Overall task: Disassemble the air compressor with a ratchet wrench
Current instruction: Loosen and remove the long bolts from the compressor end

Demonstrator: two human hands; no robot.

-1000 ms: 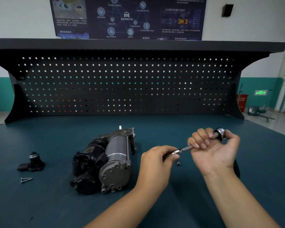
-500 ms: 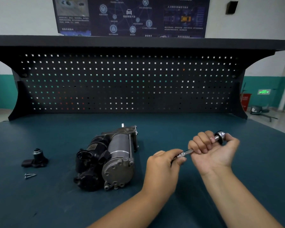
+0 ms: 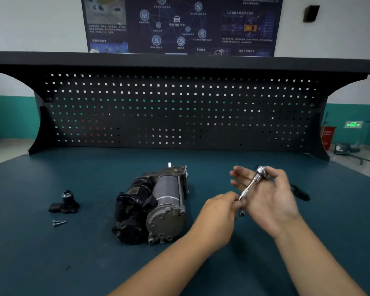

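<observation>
The air compressor (image 3: pixel 156 208), black and grey metal, lies on the blue bench left of my hands. Above the bench I hold the ratchet wrench (image 3: pixel 259 171) with a thin extension bar (image 3: pixel 249 185) slanting down to the left. My left hand (image 3: pixel 218 216) pinches the bar's lower end. My right hand (image 3: pixel 269 195) faces palm toward me, its fingers spread straight and blurred. Its thumb keeps the ratchet head against the forefinger's base. The wrench's black handle (image 3: pixel 300 193) sticks out behind that hand.
A small socket (image 3: pixel 241 214) lies on the bench under my hands. A removed black part (image 3: pixel 65 202) and two screws (image 3: pixel 59 222) lie at the left. A black pegboard (image 3: pixel 179 112) with a shelf closes off the back of the bench.
My right fingers, curled round the extension bar before, have straightened and spread. The bar now slants more steeply. My left hand keeps its pinch on the lower end.
</observation>
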